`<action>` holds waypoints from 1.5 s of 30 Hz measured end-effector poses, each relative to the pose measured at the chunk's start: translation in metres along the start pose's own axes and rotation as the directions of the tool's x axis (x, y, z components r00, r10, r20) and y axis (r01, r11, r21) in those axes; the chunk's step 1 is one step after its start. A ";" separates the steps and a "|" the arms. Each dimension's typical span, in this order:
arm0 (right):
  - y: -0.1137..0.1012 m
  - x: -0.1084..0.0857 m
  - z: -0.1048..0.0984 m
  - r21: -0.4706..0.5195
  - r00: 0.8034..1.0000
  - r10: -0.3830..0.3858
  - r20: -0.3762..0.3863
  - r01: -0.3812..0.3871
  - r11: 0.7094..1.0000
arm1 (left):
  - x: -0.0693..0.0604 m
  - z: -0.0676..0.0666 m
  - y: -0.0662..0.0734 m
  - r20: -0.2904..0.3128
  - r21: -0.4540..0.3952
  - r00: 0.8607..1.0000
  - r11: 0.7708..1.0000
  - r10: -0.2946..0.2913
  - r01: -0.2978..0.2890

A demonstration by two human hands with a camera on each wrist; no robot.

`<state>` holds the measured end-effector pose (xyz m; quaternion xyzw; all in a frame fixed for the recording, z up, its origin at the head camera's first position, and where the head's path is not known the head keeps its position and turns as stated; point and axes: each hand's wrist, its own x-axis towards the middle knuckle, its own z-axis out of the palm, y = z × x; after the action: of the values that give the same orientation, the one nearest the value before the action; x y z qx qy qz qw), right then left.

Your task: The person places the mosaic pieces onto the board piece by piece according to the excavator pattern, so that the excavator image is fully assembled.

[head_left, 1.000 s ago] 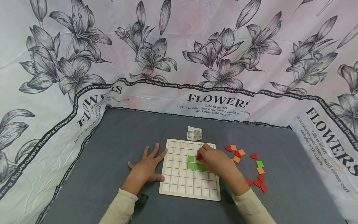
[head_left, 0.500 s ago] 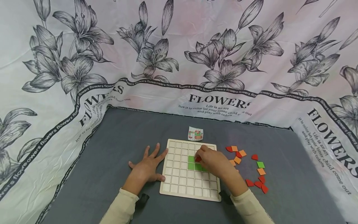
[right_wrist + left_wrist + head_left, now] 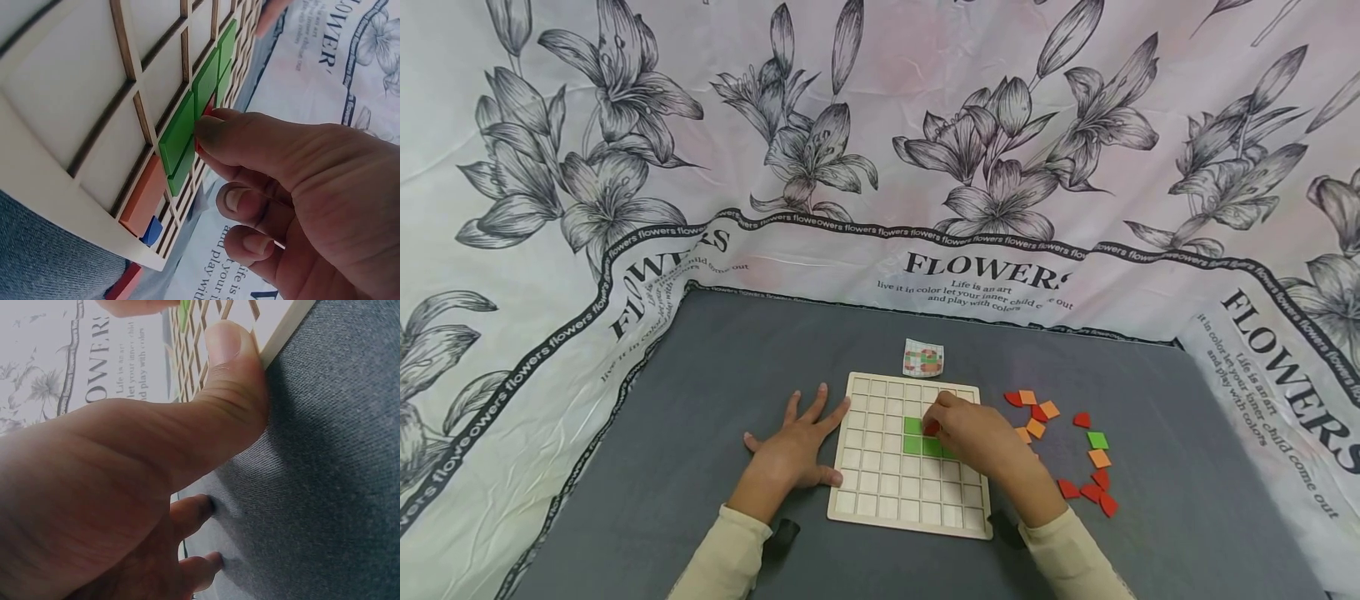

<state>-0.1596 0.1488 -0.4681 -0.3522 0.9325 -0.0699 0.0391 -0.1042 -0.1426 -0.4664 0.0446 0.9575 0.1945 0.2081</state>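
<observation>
A wooden grid board (image 3: 868,483) lies on the grey cloth. Several green square tiles (image 3: 913,444) fill cells near its middle. My right hand (image 3: 976,433) is over the board, pinching a small red tile (image 3: 209,106) between thumb and fingertips, right against the green tiles; whether it sits in a cell is hidden by the fingers. In the right wrist view, an orange tile (image 3: 144,199) and a small blue piece (image 3: 151,231) also sit in the board. My left hand (image 3: 792,450) is spread on the cloth, its thumb (image 3: 234,375) touching the board's left edge.
Loose red, orange and green tiles (image 3: 1097,439) are scattered on the cloth right of the board. Behind the board lies a small printed card (image 3: 923,357) with a coloured pattern. A flower-printed curtain (image 3: 820,258) borders the table's back and sides.
With the red tile in its fingers, my right hand has shifted slightly left and down beside the green tiles. My left hand stays where it was.
</observation>
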 end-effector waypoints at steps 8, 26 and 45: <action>0.003 -0.008 -0.002 0.074 0.998 0.008 -0.060 -0.003 0.997 | 0.000 -0.001 0.001 0.009 -0.005 1.000 1.000 0.004 -0.004; 0.050 -0.045 -0.028 0.097 0.954 0.284 -0.093 -0.275 0.957 | -0.003 -0.001 0.001 -0.001 -0.004 1.000 1.000 0.003 -0.003; 0.064 -0.059 -0.018 0.200 0.935 0.343 0.093 -0.355 0.913 | 0.002 -0.003 0.001 0.007 0.008 1.000 1.000 0.012 -0.012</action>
<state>-0.1591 0.2370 -0.4591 -0.1758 0.9659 -0.1517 0.1148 -0.1069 -0.1427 -0.4641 0.0517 0.9572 0.1918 0.2103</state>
